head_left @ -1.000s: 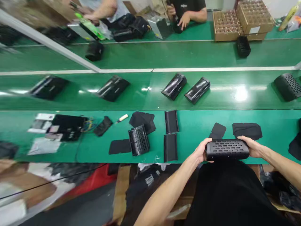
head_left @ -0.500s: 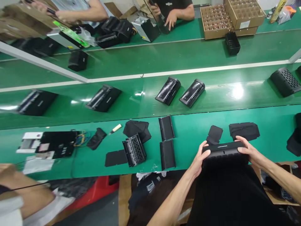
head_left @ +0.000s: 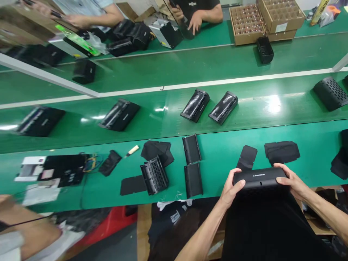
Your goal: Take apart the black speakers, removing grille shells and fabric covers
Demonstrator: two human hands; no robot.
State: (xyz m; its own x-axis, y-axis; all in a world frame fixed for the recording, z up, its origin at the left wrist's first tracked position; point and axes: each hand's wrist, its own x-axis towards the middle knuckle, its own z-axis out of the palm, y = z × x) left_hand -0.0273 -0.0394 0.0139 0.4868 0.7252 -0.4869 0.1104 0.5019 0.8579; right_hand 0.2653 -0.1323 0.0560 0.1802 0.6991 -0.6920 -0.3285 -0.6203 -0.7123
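1. Black plastic speaker body (head_left: 260, 178) up in both hands, held level just past the near edge of the green conveyor belt (head_left: 312, 177), with the person's black clothing (head_left: 261, 224) right beneath it
2. Main danger from here is a slip: that smooth casing offers little grip, so any loosening could drop it into the lap or onto the belt edge
3. Tilt it too far and it could knock that edge, scuffing the face with the white lettering
4. Left hand (head_left: 230, 187) is on the left end, left fingers (head_left: 236, 181) slightly spread and curled over the top face, thumb hidden, can't tell where it sits
5. Right hand (head_left: 292, 183) mirrors it at the right end, right fingers (head_left: 281, 170) spread across the corner, so the speaker sits between both palms
6. Just beyond it, a black foam sheet (head_left: 247, 157) lies close but apart, with a stack of sheets (head_left: 282, 153) beside that, and an open grille housing (head_left: 154, 175) well off to the left
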